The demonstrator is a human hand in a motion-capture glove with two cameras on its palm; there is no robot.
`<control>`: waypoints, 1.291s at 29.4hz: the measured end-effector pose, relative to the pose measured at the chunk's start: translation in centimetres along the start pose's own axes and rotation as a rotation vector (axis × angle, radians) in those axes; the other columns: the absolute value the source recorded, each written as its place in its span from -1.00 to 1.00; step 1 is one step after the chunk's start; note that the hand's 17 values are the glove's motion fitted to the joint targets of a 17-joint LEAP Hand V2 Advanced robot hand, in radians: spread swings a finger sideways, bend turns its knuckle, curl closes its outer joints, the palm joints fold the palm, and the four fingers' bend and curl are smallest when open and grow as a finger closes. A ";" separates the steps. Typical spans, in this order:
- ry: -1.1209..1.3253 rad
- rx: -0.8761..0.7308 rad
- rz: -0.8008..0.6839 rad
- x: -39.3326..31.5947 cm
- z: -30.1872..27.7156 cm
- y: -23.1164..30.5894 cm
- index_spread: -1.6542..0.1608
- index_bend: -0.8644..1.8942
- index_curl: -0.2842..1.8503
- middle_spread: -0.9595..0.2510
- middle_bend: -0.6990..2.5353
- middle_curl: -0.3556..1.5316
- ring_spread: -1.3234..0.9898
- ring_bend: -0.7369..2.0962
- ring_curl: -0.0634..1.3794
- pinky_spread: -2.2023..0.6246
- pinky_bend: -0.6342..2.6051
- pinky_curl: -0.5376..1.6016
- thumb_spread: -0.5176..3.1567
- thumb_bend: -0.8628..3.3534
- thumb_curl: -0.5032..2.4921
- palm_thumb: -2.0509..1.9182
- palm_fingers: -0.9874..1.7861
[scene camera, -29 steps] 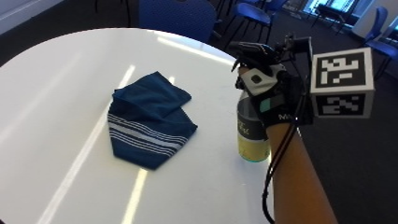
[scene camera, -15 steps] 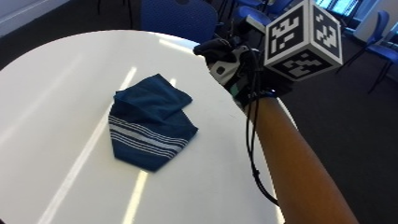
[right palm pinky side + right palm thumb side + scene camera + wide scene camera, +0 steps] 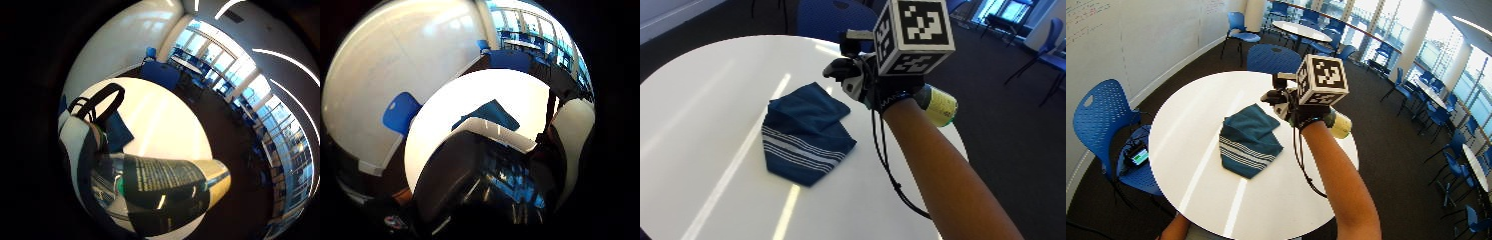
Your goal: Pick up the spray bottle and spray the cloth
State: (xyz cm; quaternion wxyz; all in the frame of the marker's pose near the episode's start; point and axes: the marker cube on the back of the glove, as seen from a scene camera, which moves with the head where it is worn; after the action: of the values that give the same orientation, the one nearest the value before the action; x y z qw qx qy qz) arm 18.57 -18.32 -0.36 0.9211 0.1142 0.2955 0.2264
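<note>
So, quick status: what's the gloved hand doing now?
Right hand grips spray bottle, lifted off the table, tilted. Blue striped cloth lies folded below. Nothing between them.

The right hand [image 3: 873, 87] wears a black glove with white plastic pieces at the knuckles and small pale lettering near the wrist. Black straps loop across its palm side. The forearm [image 3: 943, 167] behind it is bare, with no sleeve.
</note>
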 end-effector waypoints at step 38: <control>0.516 0.063 -0.519 -8.2 4.9 5.1 0.56 0.02 -0.22 0.24 -0.17 -0.09 -0.05 -0.06 -0.29 0.35 -0.39 -0.12 -0.61 -0.61 -0.11 0.47 0.72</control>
State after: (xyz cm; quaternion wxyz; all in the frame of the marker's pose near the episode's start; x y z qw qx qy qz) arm 13.75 -18.17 9.32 0.8390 0.0029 0.5441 -0.0027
